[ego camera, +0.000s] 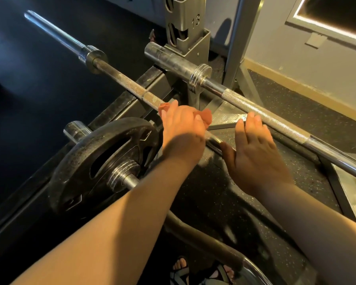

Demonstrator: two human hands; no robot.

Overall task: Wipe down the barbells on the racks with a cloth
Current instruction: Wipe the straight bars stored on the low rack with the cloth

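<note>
Gym rack (185,27) corner, dark rubber floor (29,89): left hand (183,128) fingers clench orange cloth (206,115) round rusty barbell (127,81); shaft runs up-left from them. Right hand (255,153) released, just beside.

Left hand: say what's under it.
An orange cloth peeks out both sides, pressed on the rusty barbell shaft. The left hand covers the cloth's middle and the shaft beneath.
</note>
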